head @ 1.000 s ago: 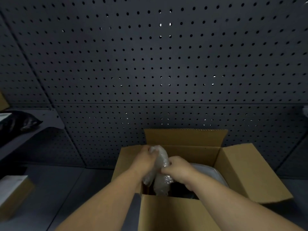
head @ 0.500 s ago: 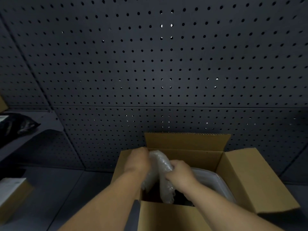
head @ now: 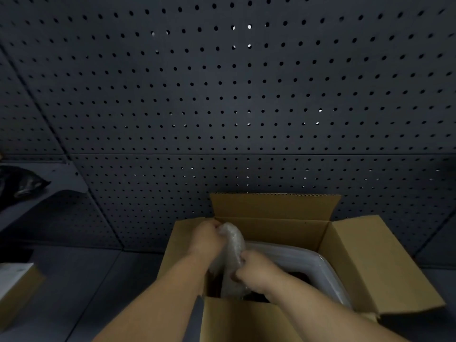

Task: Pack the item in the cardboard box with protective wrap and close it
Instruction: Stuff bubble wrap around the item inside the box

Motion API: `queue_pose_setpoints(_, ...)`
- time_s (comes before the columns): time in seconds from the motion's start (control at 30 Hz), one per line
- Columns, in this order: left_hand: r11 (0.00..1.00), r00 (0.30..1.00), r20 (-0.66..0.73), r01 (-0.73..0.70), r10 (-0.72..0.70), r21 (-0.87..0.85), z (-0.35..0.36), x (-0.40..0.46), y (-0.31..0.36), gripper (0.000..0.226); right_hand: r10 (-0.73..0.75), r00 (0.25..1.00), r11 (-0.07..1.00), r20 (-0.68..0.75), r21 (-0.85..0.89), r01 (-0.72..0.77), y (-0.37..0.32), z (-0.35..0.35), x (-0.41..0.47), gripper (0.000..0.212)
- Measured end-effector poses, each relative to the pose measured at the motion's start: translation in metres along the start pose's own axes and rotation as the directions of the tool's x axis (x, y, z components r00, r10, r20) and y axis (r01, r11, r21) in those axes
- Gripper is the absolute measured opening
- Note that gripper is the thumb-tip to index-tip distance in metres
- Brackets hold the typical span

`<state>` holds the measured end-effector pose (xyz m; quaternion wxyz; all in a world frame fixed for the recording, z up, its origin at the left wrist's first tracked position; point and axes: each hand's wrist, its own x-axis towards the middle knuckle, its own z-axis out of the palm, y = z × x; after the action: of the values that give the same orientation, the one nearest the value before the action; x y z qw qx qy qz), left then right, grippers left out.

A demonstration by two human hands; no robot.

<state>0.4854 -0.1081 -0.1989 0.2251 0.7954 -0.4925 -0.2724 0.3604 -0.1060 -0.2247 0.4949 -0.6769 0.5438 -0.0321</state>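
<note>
An open cardboard box (head: 365, 262) stands low in the middle, all its flaps turned out. Over its left side I hold a crumpled wad of bubble wrap (head: 233, 245). My left hand (head: 206, 239) grips the wad's top, and my right hand (head: 256, 271) grips it lower down, inside the box mouth. A pale item with a rounded rim (head: 308, 259), covered in clear film, lies in the right half of the box. The box's dark bottom is mostly hidden by my hands and the wrap.
A dark pegboard wall (head: 234, 95) rises right behind the box. On the left, a shelf (head: 44, 193) holds a black bag (head: 22, 183). A small cardboard box with a white label (head: 14, 287) sits at the left edge on the grey tabletop (head: 86, 280).
Both hands have kept hold of the bubble wrap. My right hand has slid lower on the wad, deeper into the box, and the wad now stands taller between my hands.
</note>
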Motion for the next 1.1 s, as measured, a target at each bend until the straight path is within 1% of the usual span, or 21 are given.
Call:
queue_pose_setpoints(0.13, 0.977, 0.999, 0.032, -0.018, 0.011, 0.215, 0.002, -0.001, 0.003, 0.02, 0.025, 0.999, 0.999, 0.033, -0.023, -0.024, -0.001, 0.001, 0.006, 0.04)
queue_pose_setpoints(0.2, 0.975, 0.998, 0.048, -0.037, 0.027, 0.221, 0.002, -0.002, 0.007, 0.019, 0.03, 0.998, 0.997, 0.047, -0.073, -0.027, -0.002, 0.0, 0.007, 0.041)
queue_pose_setpoints(0.3, 0.964, 0.998, 0.059, -0.047, 0.032, 0.26, 0.002, -0.006, 0.016, 0.035, 0.021, 0.996, 0.986, 0.083, -0.164, -0.007, -0.001, -0.001, 0.01, 0.042)
queue_pose_setpoints(0.43, 0.96, 0.984, 0.176, -0.057, 0.007, 0.276, 0.005, -0.01, 0.026, 0.039, -0.008, 0.987, 0.972, 0.159, -0.23, 0.045, 0.001, -0.002, 0.008, 0.05)
queue_pose_setpoints(0.5, 0.939, 0.977, 0.213, -0.075, 0.002, 0.336, 0.005, -0.011, 0.029, 0.039, 0.014, 0.978, 0.975, 0.207, -0.218, 0.032, 0.0, -0.007, 0.005, 0.047)
queue_pose_setpoints(0.53, 0.928, 0.973, 0.231, -0.08, -0.007, 0.365, 0.004, -0.011, 0.03, 0.035, 0.021, 0.971, 0.983, 0.237, -0.18, 0.023, 0.0, -0.01, 0.004, 0.038)
queue_pose_setpoints(0.57, 0.92, 0.968, 0.25, -0.072, -0.029, 0.384, 0.003, -0.01, 0.03, 0.033, 0.05, 0.962, 0.993, 0.27, -0.116, -0.019, 0.001, -0.016, 0.004, 0.023)
queue_pose_setpoints(0.6, 0.912, 0.964, 0.262, -0.066, -0.046, 0.404, 0.002, -0.009, 0.03, 0.033, 0.071, 0.951, 0.997, 0.3, -0.028, -0.065, 0.001, -0.022, 0.004, 0.015)
queue_pose_setpoints(0.63, 0.906, 0.963, 0.263, -0.065, -0.053, 0.419, 0.001, -0.008, 0.029, 0.034, 0.088, 0.943, 0.989, 0.321, 0.085, -0.121, 0.003, -0.028, 0.006, 0.02)
queue_pose_setpoints(0.7, 0.896, 0.964, 0.259, -0.067, -0.055, 0.44, -0.002, -0.006, 0.028, 0.036, 0.129, 0.936, 0.921, 0.329, 0.311, -0.236, 0.007, -0.037, 0.011, 0.021)
queue_pose_setpoints(0.73, 0.889, 0.964, 0.26, -0.073, -0.053, 0.452, -0.003, -0.006, 0.028, 0.036, 0.142, 0.942, 0.88, 0.304, 0.396, -0.26, 0.008, -0.039, 0.013, 0.02)
queue_pose_setpoints(0.8, 0.875, 0.958, 0.279, -0.078, -0.067, 0.477, -0.004, -0.003, 0.028, 0.035, 0.148, 0.957, 0.809, 0.251, 0.525, -0.263, 0.005, -0.04, 0.016, 0.02)
queue_pose_setpoints(0.87, 0.873, 0.947, 0.307, -0.07, -0.093, 0.482, -0.004, -0.001, 0.029, 0.036, 0.163, 0.965, 0.769, 0.206, 0.586, -0.255, -0.001, -0.036, 0.015, 0.022)
queue_pose_setpoints(0.97, 0.887, 0.933, 0.336, -0.045, -0.127, 0.46, -0.003, 0.0, 0.029, 0.04, 0.202, 0.96, 0.749, 0.194, 0.601, -0.279, -0.008, -0.027, 0.018, 0.026)
queue_pose_setpoints(1.03, 0.875, 0.924, 0.351, -0.043, -0.148, 0.482, -0.002, 0.0, 0.028, 0.04, 0.215, 0.956, 0.753, 0.199, 0.59, -0.292, -0.009, -0.023, 0.022, 0.03)
queue_pose_setpoints(1.1, 0.85, 0.919, 0.363, -0.063, -0.156, 0.523, 0.001, 0.001, 0.027, 0.035, 0.214, 0.949, 0.759, 0.234, 0.571, -0.312, -0.012, -0.019, 0.02, 0.031)
